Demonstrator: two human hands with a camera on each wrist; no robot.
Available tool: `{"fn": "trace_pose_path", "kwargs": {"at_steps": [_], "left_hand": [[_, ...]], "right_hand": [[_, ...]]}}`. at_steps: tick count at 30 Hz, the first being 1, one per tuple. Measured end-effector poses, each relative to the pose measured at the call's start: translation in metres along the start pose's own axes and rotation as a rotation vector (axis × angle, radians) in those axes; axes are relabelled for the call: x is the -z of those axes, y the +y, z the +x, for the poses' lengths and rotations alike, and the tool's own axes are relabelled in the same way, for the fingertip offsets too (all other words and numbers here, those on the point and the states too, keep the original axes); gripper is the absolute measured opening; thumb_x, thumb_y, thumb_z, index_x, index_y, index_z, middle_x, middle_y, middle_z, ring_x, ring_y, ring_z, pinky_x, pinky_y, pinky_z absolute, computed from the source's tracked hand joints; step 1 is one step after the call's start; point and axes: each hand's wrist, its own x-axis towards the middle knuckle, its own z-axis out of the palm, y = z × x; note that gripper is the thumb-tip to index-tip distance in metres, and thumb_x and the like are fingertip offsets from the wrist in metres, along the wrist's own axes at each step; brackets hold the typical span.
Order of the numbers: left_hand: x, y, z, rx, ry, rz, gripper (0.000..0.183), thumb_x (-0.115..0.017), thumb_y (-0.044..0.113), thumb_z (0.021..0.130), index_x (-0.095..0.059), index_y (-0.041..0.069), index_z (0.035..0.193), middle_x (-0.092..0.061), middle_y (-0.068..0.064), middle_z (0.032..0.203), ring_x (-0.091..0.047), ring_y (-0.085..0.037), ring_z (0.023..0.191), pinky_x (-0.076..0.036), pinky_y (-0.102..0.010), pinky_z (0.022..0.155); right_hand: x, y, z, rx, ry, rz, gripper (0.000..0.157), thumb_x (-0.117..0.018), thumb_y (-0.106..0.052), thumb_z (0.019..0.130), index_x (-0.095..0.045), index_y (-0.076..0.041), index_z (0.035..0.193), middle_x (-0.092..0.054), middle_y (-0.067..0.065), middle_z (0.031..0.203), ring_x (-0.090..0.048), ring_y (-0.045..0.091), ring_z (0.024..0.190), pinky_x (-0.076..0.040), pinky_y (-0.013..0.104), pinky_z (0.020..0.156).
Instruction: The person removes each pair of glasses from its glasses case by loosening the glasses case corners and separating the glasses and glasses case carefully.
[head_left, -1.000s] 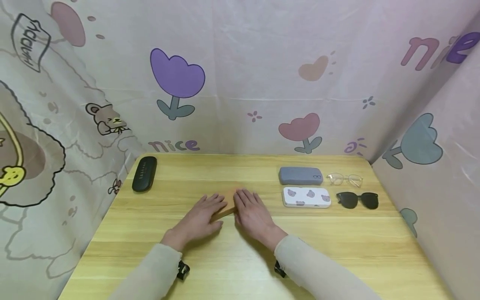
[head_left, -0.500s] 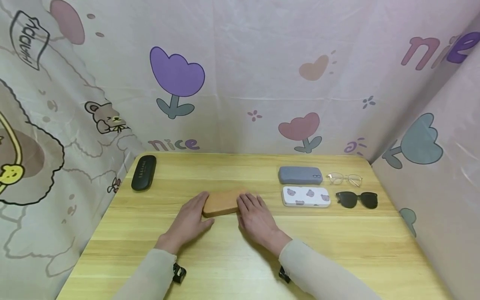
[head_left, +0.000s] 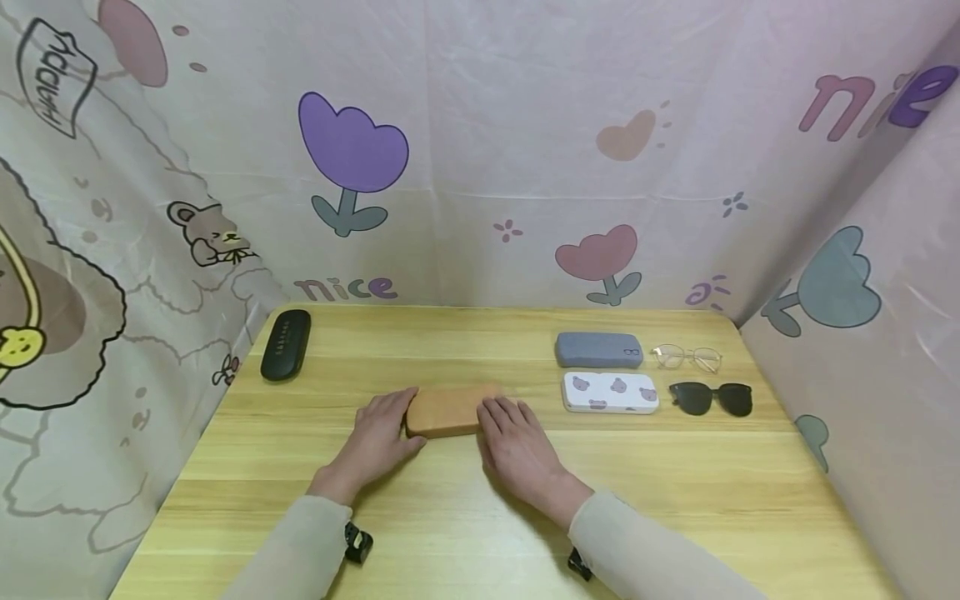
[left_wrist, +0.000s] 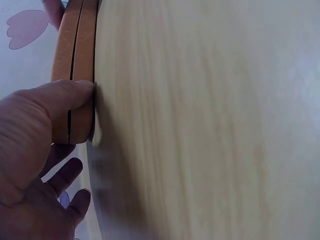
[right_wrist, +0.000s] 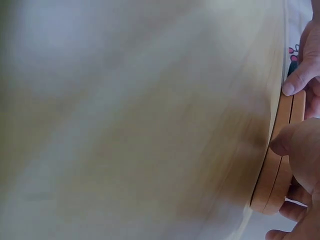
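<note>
A closed tan-brown glasses case (head_left: 446, 412) lies lengthwise on the table's middle, a dark seam running along its front side. At its left end my left hand (head_left: 377, 435) grips it, thumb along the front and fingers behind. My right hand (head_left: 522, 444) holds the opposite end, fingers laid over the top and back. In the left wrist view the thumb (left_wrist: 62, 97) presses across the seam of the case (left_wrist: 89, 35). The right wrist view shows the right thumb (right_wrist: 285, 141) on the front of the case, with both hands on it.
Back right on the wooden table (head_left: 465, 517) are a grey-blue glasses case (head_left: 598, 350), a white bear-print case (head_left: 610, 393), thin-framed glasses (head_left: 687, 357) and black sunglasses (head_left: 712, 398). A black glasses case (head_left: 287, 344) lies back left. Patterned cloth (head_left: 480, 125) hangs around the table.
My left hand has slid left to the end of the brown case, uncovering its top. The case has turned from slanted to nearly square, and my right hand has shifted slightly right.
</note>
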Motion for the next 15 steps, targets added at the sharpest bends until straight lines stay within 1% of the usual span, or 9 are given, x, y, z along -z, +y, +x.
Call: {"fn": "trace_pose_path", "kwargs": {"at_steps": [5,9,12,15], "left_hand": [[0.0,0.004,-0.002,-0.014,-0.007,-0.005,0.088,-0.085,0.031,0.089,-0.041,0.005,0.16,-0.052,-0.019,0.157,-0.045,-0.041,0.143,-0.035,-0.063,0.113],[-0.001,0.005,-0.003,-0.022,-0.032,-0.006,0.091,-0.086,0.032,0.087,-0.04,0.005,0.161,-0.053,-0.018,0.156,-0.045,-0.039,0.141,-0.035,-0.061,0.114],[0.0,0.004,-0.003,-0.025,-0.054,-0.013,0.092,-0.087,0.033,0.086,-0.041,0.004,0.16,-0.053,-0.019,0.155,-0.044,-0.039,0.14,-0.035,-0.061,0.113],[0.002,0.001,-0.001,-0.015,-0.075,-0.021,0.091,-0.088,0.035,0.085,-0.044,0.003,0.157,-0.054,-0.019,0.151,-0.043,-0.04,0.139,-0.035,-0.06,0.112]], "right_hand": [[0.002,0.0,-0.008,0.009,0.014,0.011,0.053,-0.063,-0.029,0.102,-0.059,-0.002,0.148,-0.062,0.014,0.149,-0.057,0.033,0.139,-0.047,0.054,0.113],[0.005,0.001,-0.014,0.025,0.038,0.014,0.051,-0.064,-0.029,0.101,-0.061,-0.003,0.145,-0.065,0.013,0.144,-0.059,0.032,0.135,-0.047,0.053,0.111],[0.006,0.003,-0.016,0.048,0.055,0.008,0.05,-0.065,-0.031,0.1,-0.064,-0.004,0.142,-0.067,0.012,0.14,-0.061,0.032,0.13,-0.047,0.051,0.11],[0.006,0.006,-0.016,0.062,0.059,0.026,0.051,-0.068,-0.036,0.099,-0.064,-0.005,0.14,-0.068,0.011,0.135,-0.062,0.031,0.126,-0.047,0.05,0.11]]}}
